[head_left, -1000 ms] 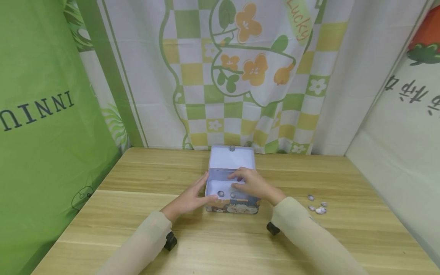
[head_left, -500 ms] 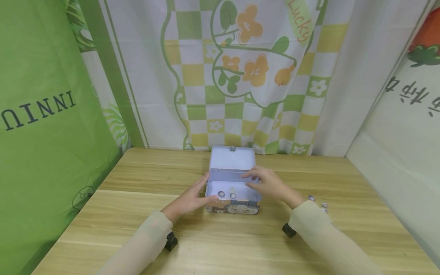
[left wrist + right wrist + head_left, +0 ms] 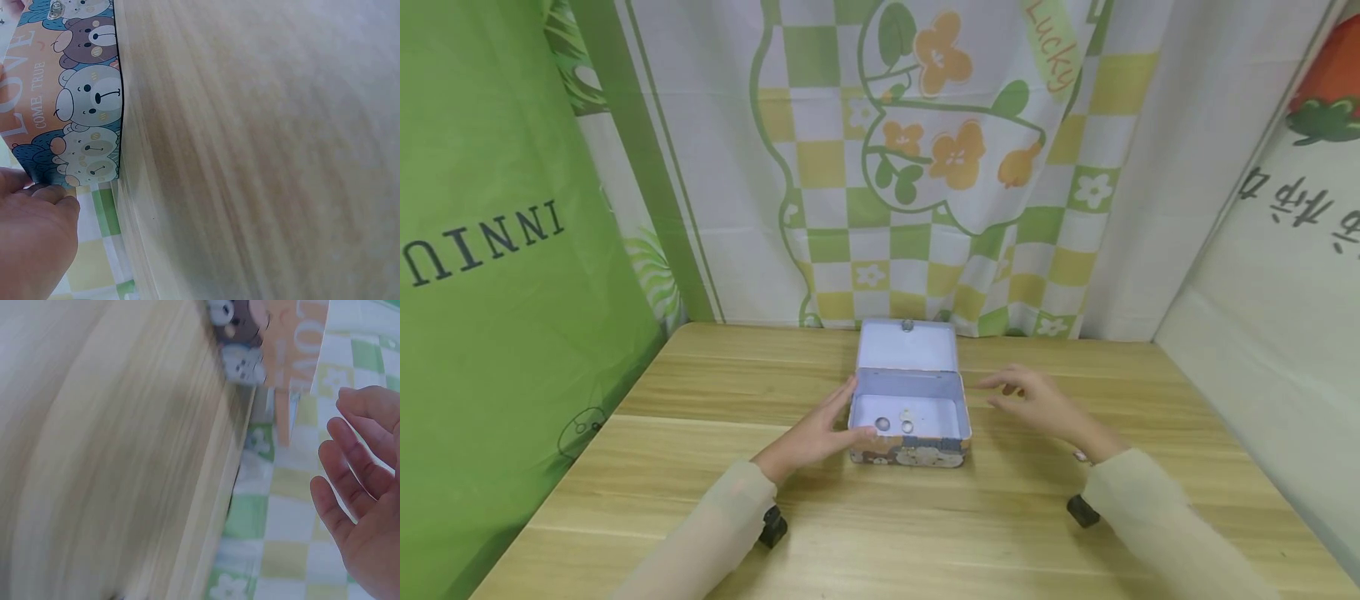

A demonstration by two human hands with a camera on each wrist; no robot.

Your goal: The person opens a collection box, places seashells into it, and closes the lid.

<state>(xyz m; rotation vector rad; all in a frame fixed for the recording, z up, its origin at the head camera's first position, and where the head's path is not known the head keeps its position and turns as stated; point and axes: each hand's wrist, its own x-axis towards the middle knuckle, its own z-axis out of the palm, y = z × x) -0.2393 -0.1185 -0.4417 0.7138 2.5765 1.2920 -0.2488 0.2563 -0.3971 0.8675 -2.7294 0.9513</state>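
A tin box (image 3: 907, 450) printed with cartoon bears stands on the table, its hinged lid (image 3: 907, 346) raised at the back. Inside, near the front, lie a few small rounded pieces (image 3: 882, 423), whitish and purplish like seashells. My left hand (image 3: 808, 437) rests against the box's left side, fingers extended along it and thumb over the front rim. In the left wrist view, its fingertips are at the box's printed wall. To the right of the box, my right hand (image 3: 1037, 407) is raised above the table with loosely bent fingers and nothing between them.
On the right of the wooden table (image 3: 910, 533), a shell-like piece (image 3: 1081, 456) shows beside my right wrist, and my sleeve covers the area behind it. A patterned curtain (image 3: 955, 267) hangs directly behind the table. Green cloth (image 3: 490, 333) hangs at the left, white cloth (image 3: 1262, 333) at the right.
My right hand has moved out of the box and away to the right, uncovering the pieces inside. Its sleeve now covers most of the loose pieces on the table. The left hand stays put.
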